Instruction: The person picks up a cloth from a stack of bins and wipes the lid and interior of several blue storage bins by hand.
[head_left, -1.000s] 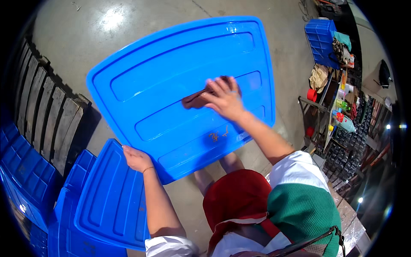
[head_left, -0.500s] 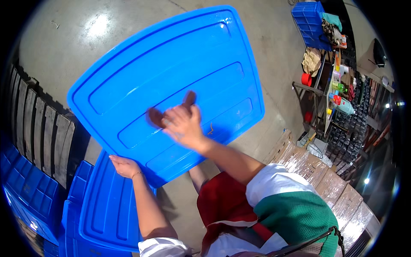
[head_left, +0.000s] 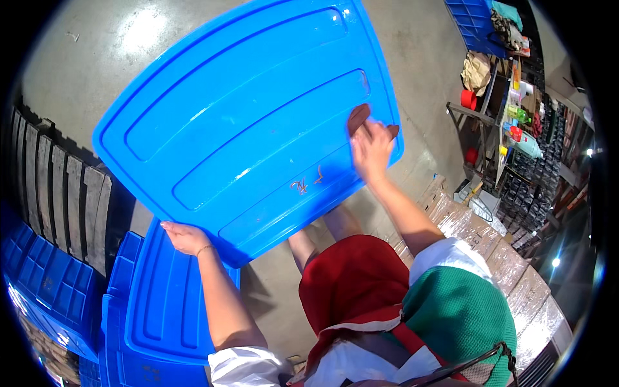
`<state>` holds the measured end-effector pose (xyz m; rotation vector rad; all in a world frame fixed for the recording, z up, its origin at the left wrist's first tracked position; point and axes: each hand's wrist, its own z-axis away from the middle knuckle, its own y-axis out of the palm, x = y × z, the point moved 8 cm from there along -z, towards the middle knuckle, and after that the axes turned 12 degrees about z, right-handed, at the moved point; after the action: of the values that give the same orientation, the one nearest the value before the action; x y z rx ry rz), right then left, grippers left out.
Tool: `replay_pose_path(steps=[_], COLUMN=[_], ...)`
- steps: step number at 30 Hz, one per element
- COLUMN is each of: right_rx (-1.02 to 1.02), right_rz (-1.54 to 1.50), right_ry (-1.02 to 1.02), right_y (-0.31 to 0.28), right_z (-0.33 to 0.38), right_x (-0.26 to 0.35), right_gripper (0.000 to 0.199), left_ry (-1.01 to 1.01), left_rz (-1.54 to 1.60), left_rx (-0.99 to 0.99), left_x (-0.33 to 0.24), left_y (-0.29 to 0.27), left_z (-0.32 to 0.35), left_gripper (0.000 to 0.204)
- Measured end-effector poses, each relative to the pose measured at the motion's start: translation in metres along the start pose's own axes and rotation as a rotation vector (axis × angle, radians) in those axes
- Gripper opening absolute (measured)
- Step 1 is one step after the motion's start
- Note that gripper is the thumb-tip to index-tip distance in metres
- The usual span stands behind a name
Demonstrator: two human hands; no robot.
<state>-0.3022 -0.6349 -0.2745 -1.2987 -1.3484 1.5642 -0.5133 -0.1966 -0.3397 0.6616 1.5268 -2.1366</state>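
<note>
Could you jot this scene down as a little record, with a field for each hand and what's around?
Left hand: at the left edge of a large blue plastic lid
Right hand: holding a brown cloth on the lid, near its right edge
Lid marking: orange scrawl
Beneath left forearm: second blue lid
Far left: slatted wooden pallet
Right: plastic-wrapped cartons
Clothing: dark red apron

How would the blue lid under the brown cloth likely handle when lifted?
Probably stiff: the lid looks moulded and ridged. Perhaps slippery, given its glossy highlights. Likely unwieldy, being far broader than the left hand at its edge.
</note>
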Motion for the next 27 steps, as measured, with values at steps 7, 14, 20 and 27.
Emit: replay_pose_path(steps=[7,14,20,27], right_rx=[0.266,0.06,0.049,0.266], right_rz=[-0.376,-0.597,-0.079,-0.196], right_ry=[-0.62,-0.498,-0.085,-0.562], right_y=[-0.04,-0.034,-0.022,-0.041], right_z=[0.124,0.101,0.027,0.112], right_x=[0.275,0.187,-0.028,0.165], right_gripper=[0.039,0.017,0.014,0.024], left_ry=[0.014,0.087,-0.014,0.034], left_rz=[-0.017,0.014,-0.034,-0.047], left_rx=[-0.008,-0.021,-0.022,-0.024], left_x=[-0.006,-0.002,-0.006,-0.001], left_y=[-0.002,-0.007,-0.004,-0.006], left_z=[0.0,-0.005,0.002,-0.002], left_gripper=[0.063,0.064,0.06,0.063])
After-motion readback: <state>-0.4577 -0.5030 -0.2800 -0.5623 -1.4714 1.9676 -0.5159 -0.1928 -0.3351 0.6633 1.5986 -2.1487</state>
